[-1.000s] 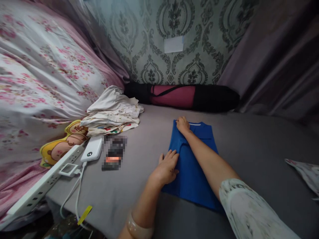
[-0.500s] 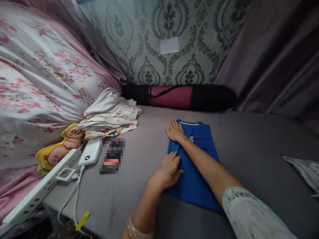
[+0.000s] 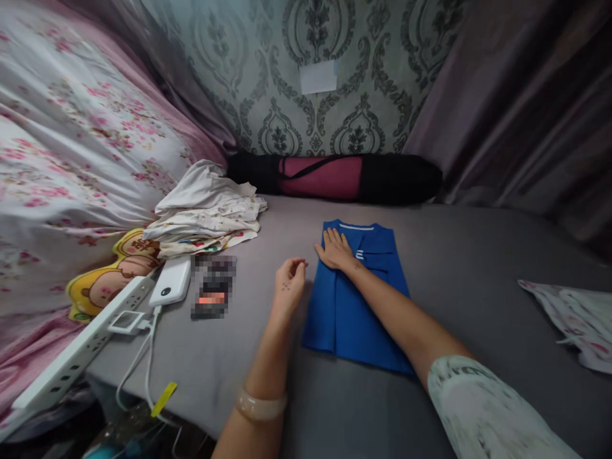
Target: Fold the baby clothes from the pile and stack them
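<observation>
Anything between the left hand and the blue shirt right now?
Nothing visible: only a narrow strip of grey sheet shows between the left hand and the blue shirt. The right hand rests on its upper-left part.

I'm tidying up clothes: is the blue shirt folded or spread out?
Partly folded: the blue shirt lies flat, with a long flap turned in along one side, under the right hand.

Left hand (image 3: 290, 280) loosely curled inward; right hand (image 3: 337, 251) flat, palm down.
</observation>
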### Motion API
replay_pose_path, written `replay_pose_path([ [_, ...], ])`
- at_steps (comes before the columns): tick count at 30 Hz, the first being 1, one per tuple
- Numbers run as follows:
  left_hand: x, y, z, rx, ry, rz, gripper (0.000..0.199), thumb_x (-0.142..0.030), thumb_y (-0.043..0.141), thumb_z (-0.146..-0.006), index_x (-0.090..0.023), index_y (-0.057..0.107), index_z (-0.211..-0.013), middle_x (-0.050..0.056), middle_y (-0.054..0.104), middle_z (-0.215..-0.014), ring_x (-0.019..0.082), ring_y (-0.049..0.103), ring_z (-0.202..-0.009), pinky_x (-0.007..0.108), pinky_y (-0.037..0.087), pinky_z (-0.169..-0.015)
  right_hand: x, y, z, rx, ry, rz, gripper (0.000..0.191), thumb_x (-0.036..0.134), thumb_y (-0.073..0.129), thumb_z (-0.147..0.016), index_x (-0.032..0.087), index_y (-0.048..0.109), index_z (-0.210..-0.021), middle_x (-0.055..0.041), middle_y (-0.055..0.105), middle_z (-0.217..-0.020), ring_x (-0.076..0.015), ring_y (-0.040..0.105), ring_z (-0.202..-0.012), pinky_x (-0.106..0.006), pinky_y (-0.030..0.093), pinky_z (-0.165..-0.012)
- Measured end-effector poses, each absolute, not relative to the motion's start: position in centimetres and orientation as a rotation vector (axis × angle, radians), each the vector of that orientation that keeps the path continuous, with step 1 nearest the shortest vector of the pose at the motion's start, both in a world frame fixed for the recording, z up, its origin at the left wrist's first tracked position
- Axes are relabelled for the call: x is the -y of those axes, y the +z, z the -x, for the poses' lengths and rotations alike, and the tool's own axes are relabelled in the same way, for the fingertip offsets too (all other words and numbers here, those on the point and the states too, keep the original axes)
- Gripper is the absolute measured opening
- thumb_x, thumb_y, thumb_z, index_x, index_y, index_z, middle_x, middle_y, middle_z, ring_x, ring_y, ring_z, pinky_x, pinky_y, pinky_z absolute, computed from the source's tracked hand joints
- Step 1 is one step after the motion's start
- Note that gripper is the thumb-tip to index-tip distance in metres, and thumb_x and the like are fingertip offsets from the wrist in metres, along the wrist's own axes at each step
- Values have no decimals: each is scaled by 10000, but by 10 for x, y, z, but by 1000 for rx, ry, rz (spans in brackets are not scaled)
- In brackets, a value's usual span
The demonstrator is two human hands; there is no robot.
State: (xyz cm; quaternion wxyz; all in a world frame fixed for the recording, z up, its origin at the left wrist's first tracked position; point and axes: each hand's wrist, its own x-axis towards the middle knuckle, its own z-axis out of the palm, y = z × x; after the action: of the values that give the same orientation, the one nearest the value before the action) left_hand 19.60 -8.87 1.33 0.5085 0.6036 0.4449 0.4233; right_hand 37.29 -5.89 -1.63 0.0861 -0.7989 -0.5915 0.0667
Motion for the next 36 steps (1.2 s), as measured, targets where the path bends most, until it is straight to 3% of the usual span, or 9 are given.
replay_pose_path([
  [6, 89, 16, -191, -1063, 1051, -1312, 119, -211, 535, -793, -152, 621, -850, 105, 704, -861, 206, 675, -911, 370, 494, -879, 75, -10, -360, 1755, 76, 2322, 672, 442, 228, -975, 0, 292, -1478, -168, 234, -1565, -274, 140, -1456, -416, 50, -1175],
  [14, 88, 15, -191, -1073, 1117, -1299, 123, -230, 528, -779, -147, 600, -835, 91, 689, -856, 193, 669, -904, 352, 486, -882, 107, -15, -324, 1815, 112, 2290, 749, 539, 172, -969, -2, 302, -1471, -179, 247, -1558, -272, 144, -1456, -425, 57, -1171],
  [21, 85, 16, -186, -1076, 1161, -1278, 158, -258, 539, -772, -150, 599, -869, 85, 689, -882, 195, 666, -931, 346, 488, -870, 132, -7, -302, 1890, 58, 2220, 702, 500, 200, -975, 19, 308, -1475, -167, 239, -1564, -272, 129, -1460, -433, 45, -1173],
  [32, 82, 17, -182, -1079, 1190, -1234, 195, -285, 544, -758, -144, 588, -886, 85, 680, -890, 200, 662, -937, 360, 489, -880, 189, 6, -265, 2038, 246, 1983, 666, 445, 276, -974, 9, 304, -1476, -183, 208, -1568, -275, 103, -1466, -451, 72, -1186],
  [36, 82, 16, -182, -1085, 1189, -1233, 193, -286, 547, -752, -148, 585, -882, 83, 686, -885, 202, 661, -934, 365, 496, -865, 218, 9, -254, 2110, 387, 1840, 670, 477, 342, -962, 56, 315, -1482, -178, 218, -1566, -278, 120, -1464, -476, 120, -1184],
])
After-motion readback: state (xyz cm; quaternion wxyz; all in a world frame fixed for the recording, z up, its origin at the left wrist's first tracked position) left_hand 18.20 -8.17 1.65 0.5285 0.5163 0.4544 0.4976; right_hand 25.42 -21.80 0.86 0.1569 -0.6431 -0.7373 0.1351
